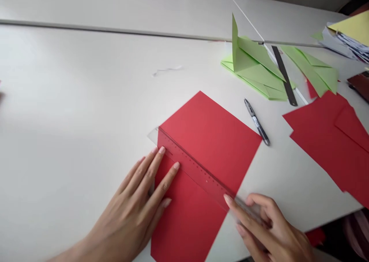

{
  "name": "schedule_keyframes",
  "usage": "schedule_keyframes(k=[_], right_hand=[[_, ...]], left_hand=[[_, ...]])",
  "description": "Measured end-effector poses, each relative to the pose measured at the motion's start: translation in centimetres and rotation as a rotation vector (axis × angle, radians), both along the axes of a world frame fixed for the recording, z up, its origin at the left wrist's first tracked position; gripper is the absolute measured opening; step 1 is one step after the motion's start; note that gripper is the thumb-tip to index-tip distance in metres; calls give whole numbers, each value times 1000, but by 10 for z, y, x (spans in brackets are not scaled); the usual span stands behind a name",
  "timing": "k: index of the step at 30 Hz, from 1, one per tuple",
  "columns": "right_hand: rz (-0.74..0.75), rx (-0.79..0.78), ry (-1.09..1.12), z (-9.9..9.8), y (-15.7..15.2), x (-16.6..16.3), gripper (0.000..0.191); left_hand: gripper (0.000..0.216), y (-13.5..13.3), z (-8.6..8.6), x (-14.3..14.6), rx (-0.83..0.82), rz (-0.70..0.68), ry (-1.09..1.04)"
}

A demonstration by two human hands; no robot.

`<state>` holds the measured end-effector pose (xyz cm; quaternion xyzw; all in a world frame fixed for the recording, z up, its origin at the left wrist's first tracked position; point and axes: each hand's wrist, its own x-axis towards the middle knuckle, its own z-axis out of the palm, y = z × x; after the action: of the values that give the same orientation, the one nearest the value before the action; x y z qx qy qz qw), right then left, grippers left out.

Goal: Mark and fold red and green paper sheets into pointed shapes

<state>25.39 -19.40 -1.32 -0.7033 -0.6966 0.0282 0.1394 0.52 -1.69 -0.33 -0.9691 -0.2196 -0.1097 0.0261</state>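
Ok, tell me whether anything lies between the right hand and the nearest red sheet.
Yes: the clear ruler lies across the red sheet, under the index fingertip of the right hand. Nothing else visible is between them; the pen lies beside the sheet.

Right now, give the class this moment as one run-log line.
left hand: touching clear ruler; right hand: at ruler's right end; ruler: across red sheet; pen: beside sheet

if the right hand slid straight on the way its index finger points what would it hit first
The right hand would probably meet the left hand, around its index fingertip, farther along the clear ruler; depth and the exact line are hard to judge.
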Motion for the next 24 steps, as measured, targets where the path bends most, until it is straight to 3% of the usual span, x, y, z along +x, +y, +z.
schedule_keyframes(k=[7, 24], right_hand=[[1, -69, 55, 15, 8, -2, 45], [25, -120, 113, 20, 8, -3, 48]], left_hand=[[55, 4, -7, 3, -70, -37, -46], [58, 4, -11, 1, -87, -37, -71]])
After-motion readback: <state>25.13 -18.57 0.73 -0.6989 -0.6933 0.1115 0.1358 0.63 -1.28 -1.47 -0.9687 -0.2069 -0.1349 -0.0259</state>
